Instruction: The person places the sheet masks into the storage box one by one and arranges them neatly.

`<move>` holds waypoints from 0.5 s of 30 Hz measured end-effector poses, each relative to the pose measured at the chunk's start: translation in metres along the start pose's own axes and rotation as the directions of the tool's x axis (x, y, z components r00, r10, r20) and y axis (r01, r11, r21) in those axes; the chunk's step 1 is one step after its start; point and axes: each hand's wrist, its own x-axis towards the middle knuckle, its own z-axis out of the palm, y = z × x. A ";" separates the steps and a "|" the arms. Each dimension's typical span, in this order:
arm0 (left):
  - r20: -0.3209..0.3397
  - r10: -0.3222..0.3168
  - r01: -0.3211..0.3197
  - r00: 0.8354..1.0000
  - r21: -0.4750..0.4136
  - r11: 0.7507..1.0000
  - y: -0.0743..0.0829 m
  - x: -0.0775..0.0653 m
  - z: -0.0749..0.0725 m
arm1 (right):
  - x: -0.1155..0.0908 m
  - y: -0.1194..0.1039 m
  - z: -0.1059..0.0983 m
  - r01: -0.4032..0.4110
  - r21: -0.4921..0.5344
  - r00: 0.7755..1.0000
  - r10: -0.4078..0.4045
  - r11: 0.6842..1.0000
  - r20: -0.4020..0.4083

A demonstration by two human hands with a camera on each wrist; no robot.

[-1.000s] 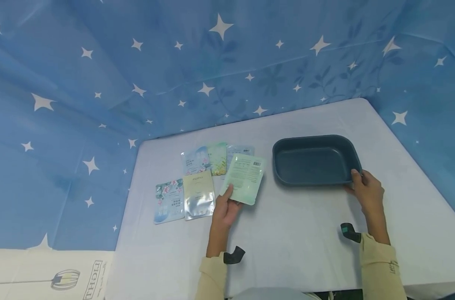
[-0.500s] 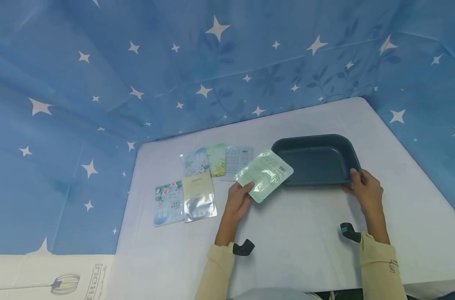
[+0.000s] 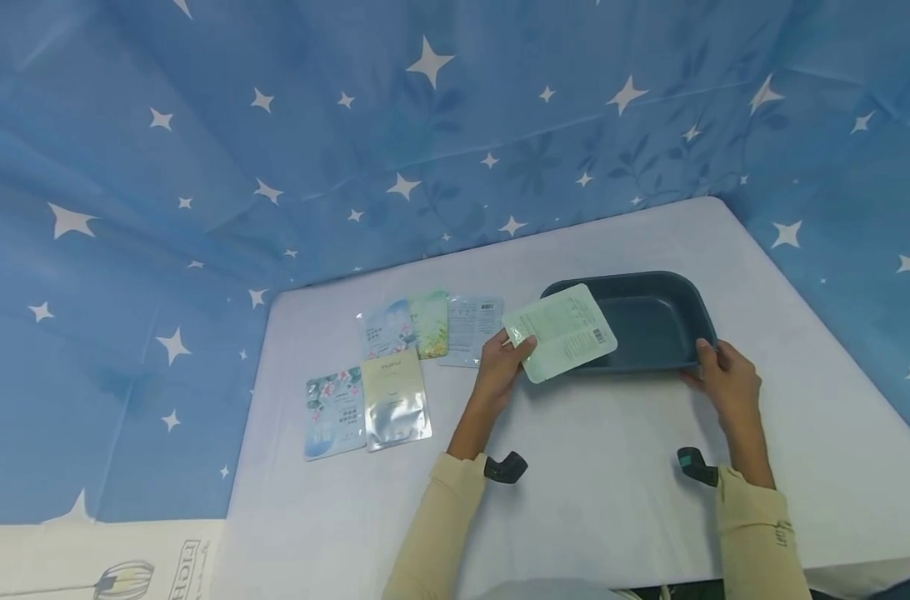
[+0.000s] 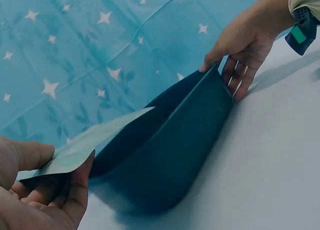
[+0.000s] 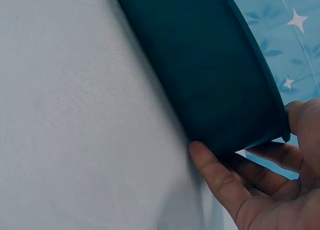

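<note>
A pale green face mask sachet (image 3: 563,333) is pinched at its near left corner between the thumb and fingers of my left hand (image 3: 502,362). Its far end overlaps the left part of a dark blue-green rectangular basin (image 3: 661,321) in the head view. From the left wrist, the sachet (image 4: 95,145) lies nearly flat at the basin's rim. My right hand (image 3: 727,379) grips the basin's near right corner, thumb on the rim and fingers against the outside wall (image 5: 215,79).
Left of the basin lie several more sachets on the white tablecloth (image 3: 590,492): a blue floral one (image 3: 335,417), a gold and silver one (image 3: 397,400), another blue one (image 3: 387,329), a green one (image 3: 429,321) and a pale blue one (image 3: 473,329). A starry blue curtain (image 3: 455,125) hangs behind.
My left hand has carried the green sachet rightward from beside the other sachets to over the basin's left side, turning it on the way. The right hand keeps its grip on the basin.
</note>
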 end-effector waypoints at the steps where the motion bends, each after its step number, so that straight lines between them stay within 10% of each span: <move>1: 0.008 -0.003 0.003 1.000 0.013 1.000 0.001 0.002 0.003 | 0.000 0.000 0.001 -0.005 -0.008 1.000 0.005 1.000 -0.004; 15: 0.099 -0.065 0.041 0.993 0.228 0.973 0.011 0.022 0.031 | -0.001 -0.001 0.002 0.012 0.036 1.000 -0.012 0.999 -0.002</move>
